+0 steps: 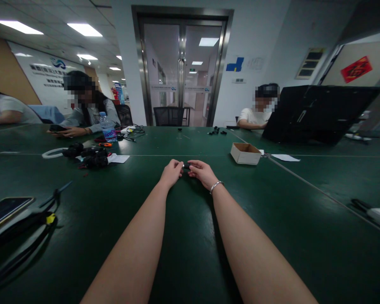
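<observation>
Above the green table (193, 219), both of my hands meet on a small black stick-like piece (186, 166). It has a short shiny end on the left; its exact kind is too small to tell. My left hand (172, 174) pinches the shiny end between thumb and fingertips. From the other side, the fingers of my right hand (203, 173) close around the dark end and hide part of it. A silver bangle (215, 187) circles my right wrist.
An open cardboard box (245, 156) stands to the right, near a large black monitor (316, 114). At left are tangled black gear (93, 156), a water bottle (108, 127), a phone (8, 210) and black straps (22, 245). Other people sit across the table.
</observation>
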